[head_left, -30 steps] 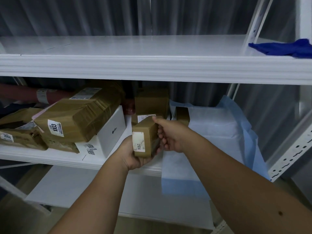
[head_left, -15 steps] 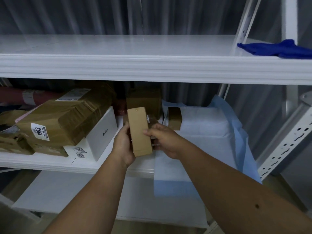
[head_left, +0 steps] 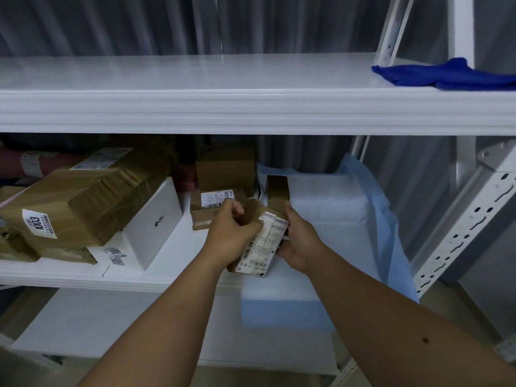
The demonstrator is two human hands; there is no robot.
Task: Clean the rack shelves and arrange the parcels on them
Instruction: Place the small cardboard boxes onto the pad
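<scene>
I hold a small brown parcel point(head_left: 261, 245) with a white shipping label facing up, just in front of the middle shelf point(head_left: 167, 277). My left hand point(head_left: 230, 234) grips its left side and my right hand point(head_left: 297, 241) grips its right side. Behind it on the shelf lie another small labelled box point(head_left: 216, 203), a taller brown box point(head_left: 226, 169) and a narrow taped box point(head_left: 277, 188). To the left, a large taped parcel marked 1003 point(head_left: 83, 202) leans on a white box point(head_left: 150, 227). A blue cloth point(head_left: 444, 75) lies on the top shelf point(head_left: 251, 107) at the right.
A pale blue and white sheet point(head_left: 335, 219) covers the right part of the middle shelf and hangs over its edge. A perforated white rack upright point(head_left: 463, 227) slants at the right. A lower white shelf point(head_left: 111, 325) shows below. Grey curtain hangs behind.
I turned the small parcel over in both hands: its plain brown face showed half a second ago, and now the long white label faces up. It sits lower and further right.
</scene>
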